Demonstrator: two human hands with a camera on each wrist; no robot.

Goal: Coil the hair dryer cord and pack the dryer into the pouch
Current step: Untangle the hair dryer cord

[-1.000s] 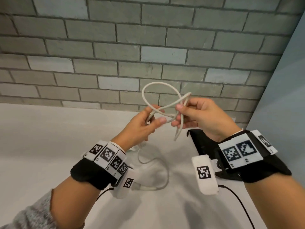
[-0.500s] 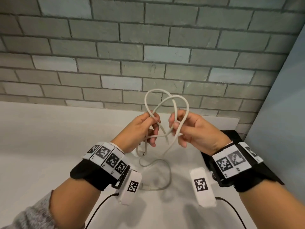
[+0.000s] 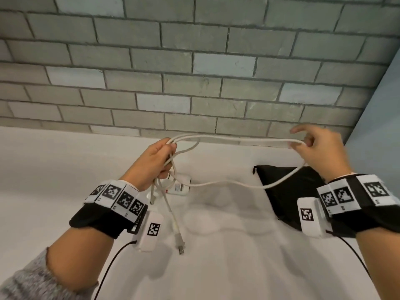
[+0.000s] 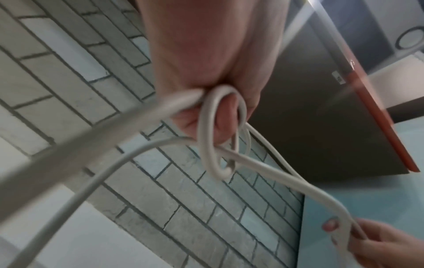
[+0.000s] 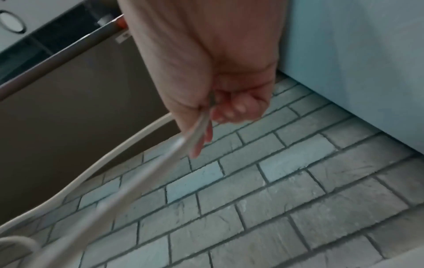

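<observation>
White counter (image 3: pixel 65 169), matte, one; it runs back to a grey brick wall (image 3: pixel 194 61), with a pale blue panel (image 3: pixel 385 105) closing the right side.

Cord (image 3: pixel 238 140), off-white, one: you stretch a doubled length of it in the air between your two hands, above the counter. A slack run sags from the right end back toward the left, crossing over the pouch (image 3: pixel 287 191). Its plug (image 3: pixel 180 240) hangs below your left hand (image 3: pixel 154 163).

Left hand: fingers curled round several gathered loops of cord. Right hand (image 3: pixel 318 152): thumb and finger pinch the far bend of the doubled length, index finger raised.

Pouch, black, one: flat on the counter under your right wrist.

Dryer (image 3: pixel 179 187), white, one: on the counter beneath your left hand, mostly hidden.

Wrist bands with printed markers, two, one per wrist.
</observation>
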